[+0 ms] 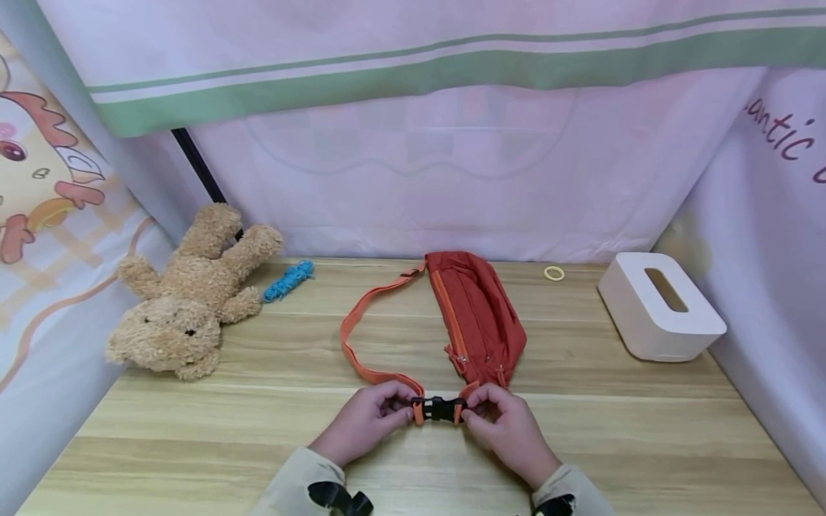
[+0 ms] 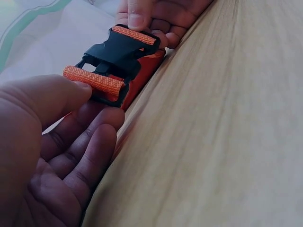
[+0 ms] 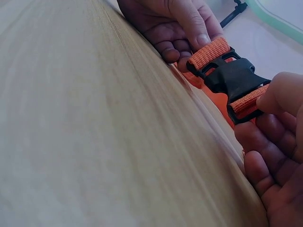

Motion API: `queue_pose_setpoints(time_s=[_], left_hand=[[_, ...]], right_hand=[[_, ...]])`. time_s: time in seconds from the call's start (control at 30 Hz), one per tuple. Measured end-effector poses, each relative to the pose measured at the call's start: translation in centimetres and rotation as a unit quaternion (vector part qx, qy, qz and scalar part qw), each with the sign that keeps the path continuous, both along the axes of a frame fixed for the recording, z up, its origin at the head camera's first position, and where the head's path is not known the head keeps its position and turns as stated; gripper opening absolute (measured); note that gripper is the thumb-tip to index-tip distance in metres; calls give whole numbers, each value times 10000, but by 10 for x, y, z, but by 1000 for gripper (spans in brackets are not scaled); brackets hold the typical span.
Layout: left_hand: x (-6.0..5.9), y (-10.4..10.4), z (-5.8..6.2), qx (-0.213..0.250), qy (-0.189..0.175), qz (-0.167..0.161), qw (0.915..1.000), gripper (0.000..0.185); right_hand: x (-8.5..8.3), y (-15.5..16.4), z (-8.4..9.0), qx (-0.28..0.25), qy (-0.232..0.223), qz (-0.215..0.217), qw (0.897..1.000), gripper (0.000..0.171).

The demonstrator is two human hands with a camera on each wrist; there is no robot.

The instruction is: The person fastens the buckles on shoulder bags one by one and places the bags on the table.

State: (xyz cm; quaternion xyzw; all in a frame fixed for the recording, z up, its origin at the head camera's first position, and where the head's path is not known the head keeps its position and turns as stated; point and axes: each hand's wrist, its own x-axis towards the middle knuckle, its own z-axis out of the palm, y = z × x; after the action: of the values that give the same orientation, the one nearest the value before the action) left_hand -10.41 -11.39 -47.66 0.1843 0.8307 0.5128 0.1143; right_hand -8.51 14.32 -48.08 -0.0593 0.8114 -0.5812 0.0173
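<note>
A red waist bag [image 1: 477,315] lies on the wooden table, its orange strap [image 1: 348,337] looping out to the left. The strap's ends meet at a black side-release buckle [image 1: 440,409] in front of the bag, with the two halves joined. My left hand [image 1: 371,421] pinches the buckle's left end, where orange webbing [image 2: 94,80] wraps its bar, between thumb and fingers. Opposite, my right hand [image 1: 510,426] pinches the right end, thumb on the webbing [image 3: 251,98] there. Both wrist views show the buckle held up close over the tabletop.
A tan teddy bear [image 1: 200,287] lies at the left, beside a bundle of blue cord [image 1: 288,280]. Toward the back right are a small yellow ring [image 1: 553,273] and a white tissue box [image 1: 661,308]. Printed cloth curtains [image 1: 413,186] hang behind and at both sides.
</note>
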Motion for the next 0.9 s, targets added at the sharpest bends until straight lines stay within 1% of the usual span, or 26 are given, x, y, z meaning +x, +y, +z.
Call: queue_pose_setpoints(time_s=[0.17, 0.4, 0.73, 0.9], left_hand=[[-1, 0, -1, -57, 45, 5, 10000, 12], [0, 0, -1, -65, 12, 0, 10000, 11], [-1, 1, -4, -50, 178, -76, 9998, 12], [0, 1, -3, -72, 219, -68, 9997, 12]], right_hand=[[0, 0, 1, 20, -38, 11, 10000, 17], [1, 0, 1, -18, -22, 54, 10000, 17], [0, 1, -1, 111, 49, 143, 9998, 18], [0, 1, -1, 100, 137, 182, 9997, 17]])
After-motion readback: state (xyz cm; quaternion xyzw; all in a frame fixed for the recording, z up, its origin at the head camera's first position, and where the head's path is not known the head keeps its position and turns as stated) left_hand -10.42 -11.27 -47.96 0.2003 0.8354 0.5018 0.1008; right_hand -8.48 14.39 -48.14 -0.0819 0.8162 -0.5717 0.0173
